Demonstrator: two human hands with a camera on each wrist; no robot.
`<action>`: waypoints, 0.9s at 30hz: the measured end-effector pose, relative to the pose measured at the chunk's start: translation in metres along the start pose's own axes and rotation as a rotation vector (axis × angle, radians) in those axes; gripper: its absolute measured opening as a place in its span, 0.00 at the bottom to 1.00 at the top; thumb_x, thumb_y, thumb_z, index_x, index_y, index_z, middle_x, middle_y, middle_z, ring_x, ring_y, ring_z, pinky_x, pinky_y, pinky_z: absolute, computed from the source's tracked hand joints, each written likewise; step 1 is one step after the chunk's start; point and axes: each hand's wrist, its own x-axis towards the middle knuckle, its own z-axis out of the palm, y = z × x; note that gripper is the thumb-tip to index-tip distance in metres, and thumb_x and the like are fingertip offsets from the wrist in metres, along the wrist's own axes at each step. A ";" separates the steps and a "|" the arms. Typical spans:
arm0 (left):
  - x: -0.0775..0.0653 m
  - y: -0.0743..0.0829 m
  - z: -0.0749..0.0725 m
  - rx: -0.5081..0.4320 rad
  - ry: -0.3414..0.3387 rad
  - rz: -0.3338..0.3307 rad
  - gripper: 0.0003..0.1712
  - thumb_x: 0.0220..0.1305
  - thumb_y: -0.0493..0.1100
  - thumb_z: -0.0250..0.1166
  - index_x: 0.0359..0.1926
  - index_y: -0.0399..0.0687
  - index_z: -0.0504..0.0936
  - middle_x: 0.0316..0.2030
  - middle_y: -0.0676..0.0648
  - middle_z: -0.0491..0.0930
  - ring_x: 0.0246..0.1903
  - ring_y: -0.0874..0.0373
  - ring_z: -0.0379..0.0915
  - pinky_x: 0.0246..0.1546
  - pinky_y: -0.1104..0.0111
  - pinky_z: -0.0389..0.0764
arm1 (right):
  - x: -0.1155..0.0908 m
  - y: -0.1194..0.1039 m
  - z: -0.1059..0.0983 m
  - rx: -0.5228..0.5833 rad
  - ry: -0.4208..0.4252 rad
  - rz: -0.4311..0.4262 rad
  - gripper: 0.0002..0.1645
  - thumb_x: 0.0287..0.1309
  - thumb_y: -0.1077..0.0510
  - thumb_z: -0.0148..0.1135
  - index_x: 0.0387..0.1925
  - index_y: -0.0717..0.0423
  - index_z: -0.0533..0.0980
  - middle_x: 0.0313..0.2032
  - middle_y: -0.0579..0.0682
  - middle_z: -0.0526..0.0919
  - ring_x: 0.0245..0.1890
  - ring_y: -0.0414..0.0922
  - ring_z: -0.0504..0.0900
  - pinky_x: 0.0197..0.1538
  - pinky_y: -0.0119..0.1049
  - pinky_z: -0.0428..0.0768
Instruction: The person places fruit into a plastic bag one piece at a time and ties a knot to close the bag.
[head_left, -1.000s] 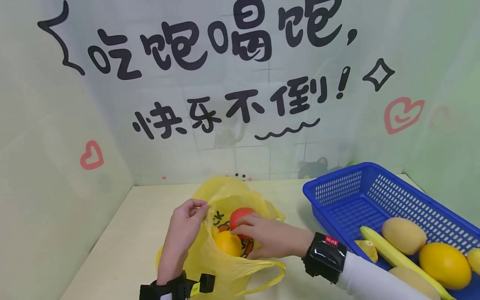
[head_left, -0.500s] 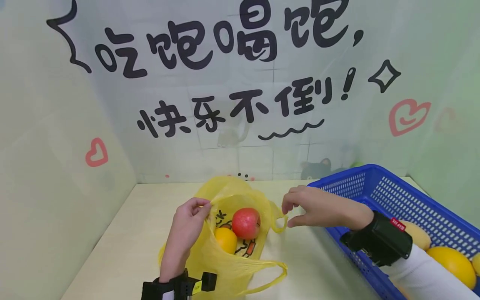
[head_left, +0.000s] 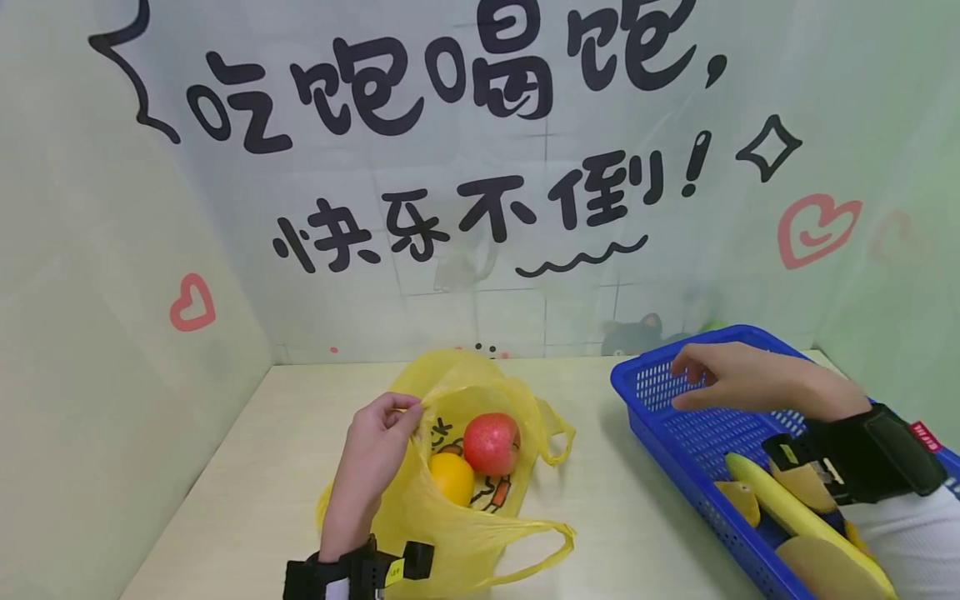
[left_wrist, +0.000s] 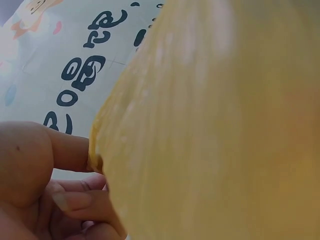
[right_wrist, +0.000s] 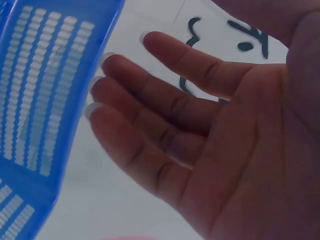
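Across the pale back wall, black lettering reads 吃饱喝饱 and, beneath, 快乐不倒! On my feed's left, the left hand pinches the rim of a yellow plastic bag between thumb and fingers; I can't make out the text on its wristband's yellow tag. That bag lies on the cream table, with an orange fruit and, right of it, a red apple inside, near a printed K. Far right, I see the right hand over a blue basket, fingers relaxed, holding nothing. Below it lies a yellow banana. Its strap's red label is illegible to me.
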 end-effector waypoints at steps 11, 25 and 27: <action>-0.001 0.000 0.000 0.003 -0.003 0.015 0.12 0.72 0.43 0.57 0.49 0.40 0.80 0.27 0.48 0.75 0.28 0.55 0.68 0.28 0.72 0.69 | -0.015 0.057 0.005 -0.050 -0.096 0.137 0.38 0.61 0.39 0.62 0.55 0.69 0.72 0.49 0.67 0.80 0.46 0.60 0.79 0.45 0.53 0.82; 0.000 0.002 0.001 0.005 -0.001 0.013 0.12 0.72 0.43 0.57 0.49 0.40 0.80 0.28 0.47 0.76 0.30 0.55 0.70 0.31 0.73 0.72 | -0.033 0.110 0.012 0.052 -0.265 0.603 0.61 0.56 0.37 0.66 0.61 0.86 0.52 0.53 0.84 0.61 0.50 0.74 0.68 0.54 0.63 0.75; 0.001 0.003 0.002 0.004 -0.003 0.017 0.12 0.72 0.43 0.57 0.48 0.40 0.80 0.28 0.47 0.76 0.30 0.55 0.69 0.31 0.72 0.72 | -0.034 0.113 0.014 0.050 -0.296 0.626 0.59 0.56 0.36 0.66 0.59 0.87 0.54 0.51 0.83 0.64 0.48 0.71 0.71 0.53 0.61 0.77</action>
